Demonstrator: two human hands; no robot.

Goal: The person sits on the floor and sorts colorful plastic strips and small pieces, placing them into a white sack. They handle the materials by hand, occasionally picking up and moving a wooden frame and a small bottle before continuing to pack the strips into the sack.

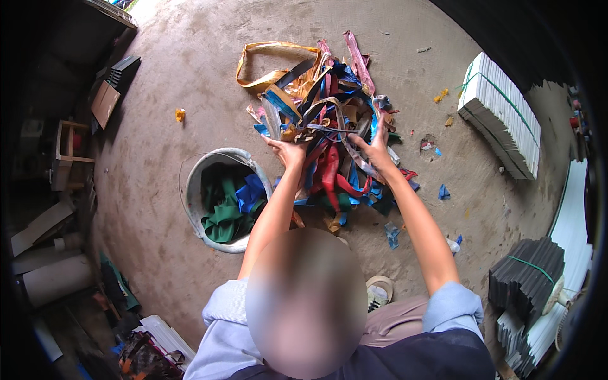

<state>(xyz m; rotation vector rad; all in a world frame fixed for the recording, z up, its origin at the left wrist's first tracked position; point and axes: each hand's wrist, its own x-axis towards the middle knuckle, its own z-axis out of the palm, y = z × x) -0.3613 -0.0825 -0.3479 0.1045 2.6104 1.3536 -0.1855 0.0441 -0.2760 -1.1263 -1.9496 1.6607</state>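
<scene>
left fingers (273, 142) and right fingers (380, 134) touch a colourful strip heap (326, 120).

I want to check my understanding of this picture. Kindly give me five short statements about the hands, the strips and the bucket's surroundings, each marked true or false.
1. The left hand and the right hand are both at the pile of strips. True.
2. The bucket contains cloth. True.
3. The bucket stands to the right of the pile. False: it stands to the left.
4. All cloth visible inside it is red. False: green and blue show.
5. A white stack lies to the right of the pile. True.
</scene>
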